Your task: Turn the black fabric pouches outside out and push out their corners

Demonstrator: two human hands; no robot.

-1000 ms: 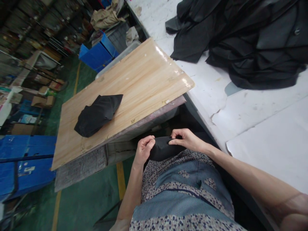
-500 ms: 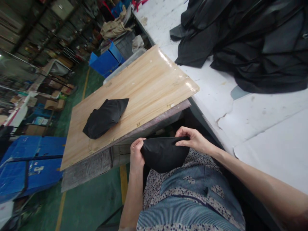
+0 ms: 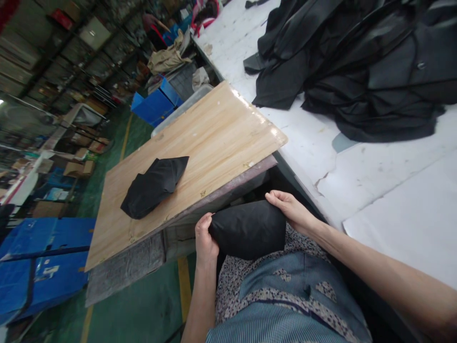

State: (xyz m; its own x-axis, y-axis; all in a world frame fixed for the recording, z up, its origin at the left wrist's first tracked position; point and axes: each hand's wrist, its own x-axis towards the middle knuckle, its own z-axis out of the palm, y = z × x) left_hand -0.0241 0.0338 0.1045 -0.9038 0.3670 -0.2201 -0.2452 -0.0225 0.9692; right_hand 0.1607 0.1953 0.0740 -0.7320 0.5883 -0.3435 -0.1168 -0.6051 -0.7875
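A piece of black fabric (image 3: 250, 229) is stretched between my two hands, above my lap. My left hand (image 3: 206, 234) pinches its left corner. At the upper right corner, my right hand (image 3: 287, 207) grips it between thumb and fingers. The cloth's upper edge runs nearly straight from hand to hand, and its lower part hangs against my patterned apron (image 3: 285, 286). Another black fabric piece (image 3: 155, 186) lies folded on the wooden board (image 3: 221, 124) to the left.
A large heap of black garments or cloth (image 3: 357, 76) covers the far part of the white table (image 3: 385, 181) on the right. Blue boxes (image 3: 50, 262) stand on the floor at left. Behind the board are a blue bin (image 3: 153, 105) and a person (image 3: 155, 31).
My right hand has shifted its grip to the cloth's upper right corner, and the fabric is now spread flatter. The view has tilted slightly.
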